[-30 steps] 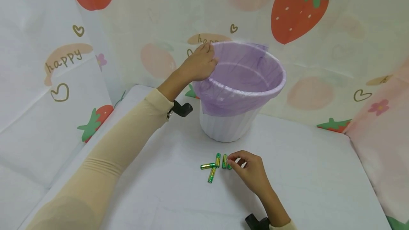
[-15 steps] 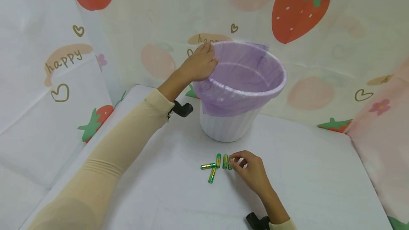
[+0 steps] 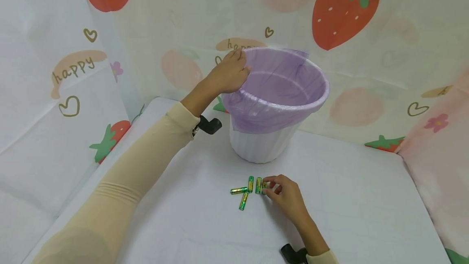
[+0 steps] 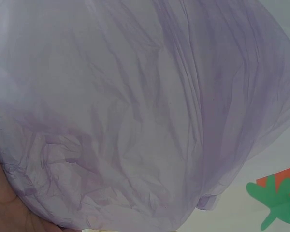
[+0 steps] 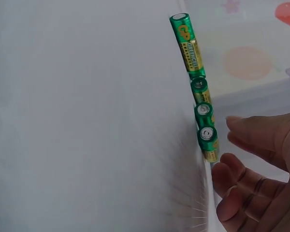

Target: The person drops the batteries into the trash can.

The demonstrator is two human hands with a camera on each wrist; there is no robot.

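A white trash can [image 3: 253,148] with a translucent purple garbage bag [image 3: 264,121] folded over its rim stands at the back of the table. My left hand [image 3: 229,72] grips the can's left rim through the bag. In the left wrist view, the bag [image 4: 135,121] fills most of the picture. Several green-and-gold AA-type batteries [image 3: 250,184] lie in front of the can. My right hand [image 3: 287,194] hovers at the rightmost battery [image 5: 209,140], thumb and bent fingers around it. The right wrist view shows a gap between thumb and battery.
The white-covered table [image 3: 205,231] spreads around the batteries. A strawberry-printed cloth wall [image 3: 146,64] rises close behind the can, with cloth on both sides. A black wrist mount [image 3: 293,254] sits below the right hand, another [image 3: 209,125] below the left.
My right hand has shifted very slightly right, showing more of the rightmost battery between thumb and fingers. The left hand, the can and the batteries stay put.
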